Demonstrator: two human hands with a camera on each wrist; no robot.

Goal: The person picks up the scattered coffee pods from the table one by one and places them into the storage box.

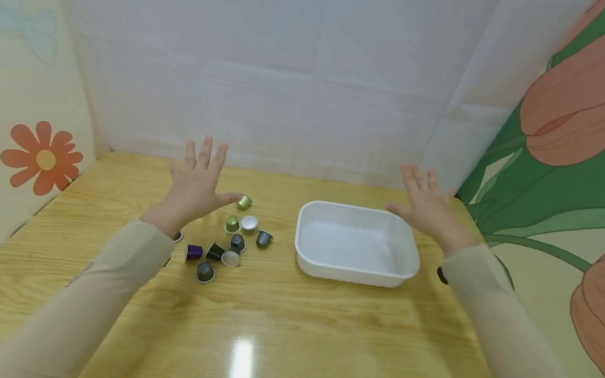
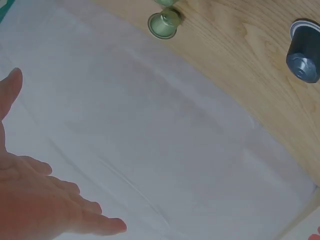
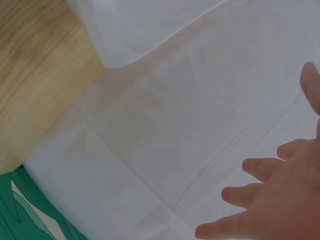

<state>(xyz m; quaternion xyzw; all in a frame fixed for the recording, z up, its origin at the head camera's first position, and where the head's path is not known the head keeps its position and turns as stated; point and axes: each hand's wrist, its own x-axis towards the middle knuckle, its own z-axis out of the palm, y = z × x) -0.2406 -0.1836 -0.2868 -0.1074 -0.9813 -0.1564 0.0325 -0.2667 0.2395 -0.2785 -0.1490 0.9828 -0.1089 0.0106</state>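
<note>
My left hand (image 1: 193, 188) is raised with its fingers spread, above the far left part of the table, holding nothing. Its thumb overlaps a green coffee capsule (image 1: 244, 202) in the head view. Several more capsules lie scattered nearby, among them a purple one (image 1: 193, 253), a black one (image 1: 215, 251) and a dark grey one (image 1: 206, 273). In the left wrist view a green capsule (image 2: 163, 25) and a dark capsule (image 2: 303, 52) show. My right hand (image 1: 431, 213), also spread and holding nothing, hovers beside the right end of a white plastic basin (image 1: 349, 274).
The wooden table (image 1: 280, 319) ends at a white cloth backdrop (image 1: 311, 93). Printed floral panels (image 1: 46, 88) stand at both sides. A small black object (image 1: 442, 275) is partly hidden by my right sleeve (image 1: 491, 313).
</note>
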